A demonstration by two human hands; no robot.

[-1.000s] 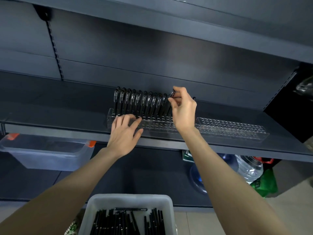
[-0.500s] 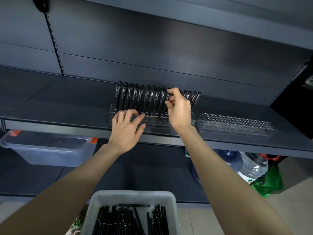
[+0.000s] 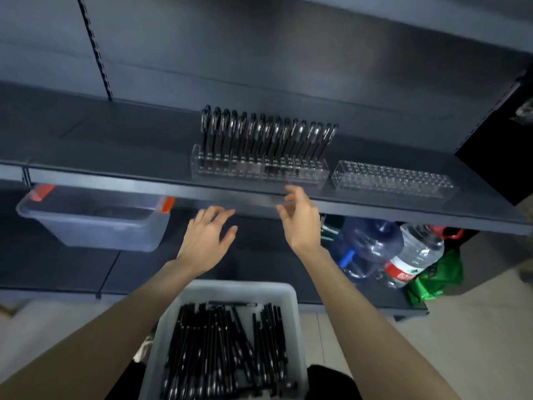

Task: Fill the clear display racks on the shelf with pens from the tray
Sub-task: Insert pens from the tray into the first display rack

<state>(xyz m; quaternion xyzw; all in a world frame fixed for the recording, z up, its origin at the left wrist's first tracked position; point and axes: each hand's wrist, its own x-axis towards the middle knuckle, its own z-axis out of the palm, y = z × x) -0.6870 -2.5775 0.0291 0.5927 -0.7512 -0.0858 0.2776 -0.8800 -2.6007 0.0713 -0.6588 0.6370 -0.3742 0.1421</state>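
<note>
Bare forearms (image 3: 360, 313), bare left hand (image 3: 206, 241) and right hand (image 3: 302, 223); dark garment (image 3: 331, 382) below.

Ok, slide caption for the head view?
Left hand and right hand open between shelf and tray; left rack holds pens, right rack empty.

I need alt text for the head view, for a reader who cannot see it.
The left hand and right hand, open and empty, hover before a shelf, above a tray of pens. One clear rack holds upright pens; the second rack is empty.
</note>
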